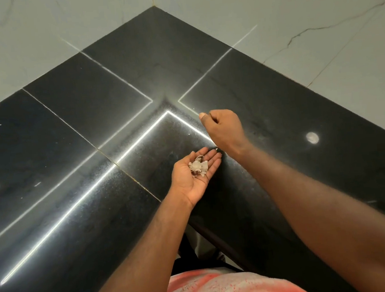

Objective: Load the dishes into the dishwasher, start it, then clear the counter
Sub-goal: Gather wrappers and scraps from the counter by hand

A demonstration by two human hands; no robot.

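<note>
Head view, one frame. Left hand (195,175) lies palm up just below the middle of the frame, fingers nearly straight and slightly cupped, not closed. A small heap of pale, papery scraps (199,166) sits loose in the palm near the base of the fingers, with a few darker bits mixed in. Right hand (226,129) is above and to the right of it, back of the hand toward the camera, fingers curled in, thumb (202,116) pressed to the forefinger. Whether anything is pinched there: too small to tell. The two hands are near each other but apart.

Both hands hover over the inner corner of a black polished counter (91,107), which fills most of the frame. One pale crumb (216,149) lies on the stone just beside the left fingertips. A few white specks (188,134) show left of the right hand.

A bright strip reflection (77,212) runs from lower left to the centre. A round light spot (312,138) shows at right. Grey-veined marble wall tiles (316,32) span the top. A pink-and-white shirt (221,288) is at the bottom edge.
</note>
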